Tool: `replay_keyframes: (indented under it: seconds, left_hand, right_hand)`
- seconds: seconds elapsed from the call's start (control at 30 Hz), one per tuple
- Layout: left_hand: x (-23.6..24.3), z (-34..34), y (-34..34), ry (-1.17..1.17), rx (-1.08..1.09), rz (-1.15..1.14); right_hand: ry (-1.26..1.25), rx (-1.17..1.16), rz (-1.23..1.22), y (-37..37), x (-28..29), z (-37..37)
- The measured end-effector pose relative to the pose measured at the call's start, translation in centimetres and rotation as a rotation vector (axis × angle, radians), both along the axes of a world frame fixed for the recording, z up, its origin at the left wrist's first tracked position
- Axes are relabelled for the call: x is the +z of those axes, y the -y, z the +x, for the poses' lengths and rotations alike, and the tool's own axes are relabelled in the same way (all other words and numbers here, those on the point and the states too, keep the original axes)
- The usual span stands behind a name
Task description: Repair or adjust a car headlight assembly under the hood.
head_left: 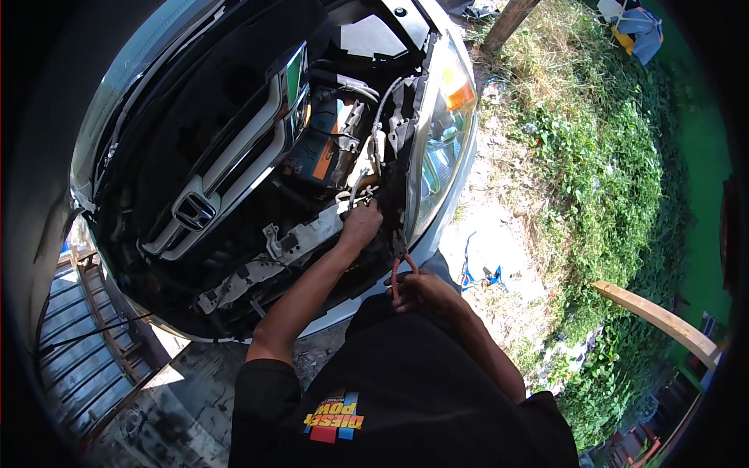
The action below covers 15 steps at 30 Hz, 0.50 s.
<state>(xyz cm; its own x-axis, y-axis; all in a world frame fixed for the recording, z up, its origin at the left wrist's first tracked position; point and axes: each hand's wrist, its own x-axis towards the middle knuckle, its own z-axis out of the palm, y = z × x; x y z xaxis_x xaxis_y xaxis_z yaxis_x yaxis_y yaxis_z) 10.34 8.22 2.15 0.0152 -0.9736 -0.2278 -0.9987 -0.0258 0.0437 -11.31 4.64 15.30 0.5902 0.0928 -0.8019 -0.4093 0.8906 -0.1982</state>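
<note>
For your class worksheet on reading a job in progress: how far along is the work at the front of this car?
Done: the bumper cover is off, baring the white crossbar beside the headlight. In hand: the left hand reaches into the gap by the headlight, and the right hand holds a red-handled tool. Left: the grille hangs loose and the front remains open.

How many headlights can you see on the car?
1. The headlight sits at the car's front corner, just right of the left hand reaching into the engine bay. The right hand holds a red tool below it. Another headlight may be hidden.
</note>
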Motion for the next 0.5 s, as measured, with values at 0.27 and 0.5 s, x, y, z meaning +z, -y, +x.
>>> replay_keyframes:
  seconds: [0.27, 0.5]
  left_hand:
    - [-0.9, 0.7, 0.2, 0.001, -0.098, 0.047]
    - [1.5, 1.7, 0.8, 0.042, -0.203, -0.098]
  right_hand:
    - [0.016, -0.042, 0.049, 0.2, 0.4, 1.4]
    - [-0.019, 0.007, 0.039, 2.2, 0.0, 1.8]
